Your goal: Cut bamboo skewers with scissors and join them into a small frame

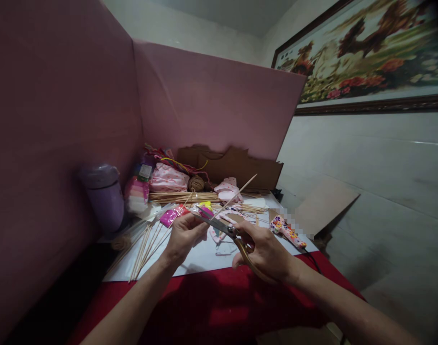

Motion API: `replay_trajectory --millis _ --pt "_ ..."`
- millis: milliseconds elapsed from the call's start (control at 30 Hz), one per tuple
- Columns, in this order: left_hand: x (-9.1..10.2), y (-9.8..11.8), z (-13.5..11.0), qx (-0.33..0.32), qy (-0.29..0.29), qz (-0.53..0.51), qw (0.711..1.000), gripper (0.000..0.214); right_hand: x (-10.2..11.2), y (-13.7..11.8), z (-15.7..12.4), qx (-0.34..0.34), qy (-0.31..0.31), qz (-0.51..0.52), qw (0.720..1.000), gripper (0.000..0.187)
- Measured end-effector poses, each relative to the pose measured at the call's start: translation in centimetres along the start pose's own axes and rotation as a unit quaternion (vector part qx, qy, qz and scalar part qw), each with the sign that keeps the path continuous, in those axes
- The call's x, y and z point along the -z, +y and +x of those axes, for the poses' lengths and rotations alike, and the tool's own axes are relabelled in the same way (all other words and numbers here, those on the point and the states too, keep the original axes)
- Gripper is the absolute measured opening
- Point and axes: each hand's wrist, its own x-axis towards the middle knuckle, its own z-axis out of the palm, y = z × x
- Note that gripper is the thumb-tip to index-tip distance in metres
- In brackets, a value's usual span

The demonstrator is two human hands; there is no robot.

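My right hand [264, 251] grips the handles of a pair of scissors [224, 227], whose blades point left, slightly parted. A thin wooden skewer [236, 194] slants up to the right from the blades, its pointed end in the air. Close to the blade tips, my left hand [186, 235] is closed in a pinch around the skewer's lower end, which the fingers and blades mostly hide. Both hands are above the white sheet [201, 261]. Just behind them lie magenta and red packets [172, 215] and a yellow one [205, 206].
Loose skewers [143, 251] lie at left, near a twine roll [121, 242] and a purple lidded container [106, 201]. Bundled sticks [183, 197], a brown yarn ball [196, 183], pink fabric [168, 178] and cardboard [240, 167] stand behind. At right lies a flower-patterned glue gun [288, 231] with a cord.
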Motion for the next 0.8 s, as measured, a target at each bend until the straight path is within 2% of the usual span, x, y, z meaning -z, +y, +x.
replay_trajectory --millis 200,500,667,800 --pt "-0.5 0.2 -0.3 -0.05 0.044 0.021 0.998 0.028 -0.6 0.0 0.1 0.017 0.026 0.002 1.0 0.042" --pt "-0.2 -0.5 -0.7 -0.091 0.104 0.065 0.988 0.018 -1.0 -1.0 0.4 0.009 0.033 0.015 0.999 0.045" --pt "-0.2 -0.9 -0.9 -0.177 0.138 0.161 0.961 0.011 -0.6 -1.6 0.3 -0.023 0.031 0.005 0.999 0.05" --pt "-0.1 -1.0 -1.2 -0.208 0.149 0.248 0.934 0.008 -0.9 -1.7 0.1 -0.022 0.037 0.002 0.999 0.048"
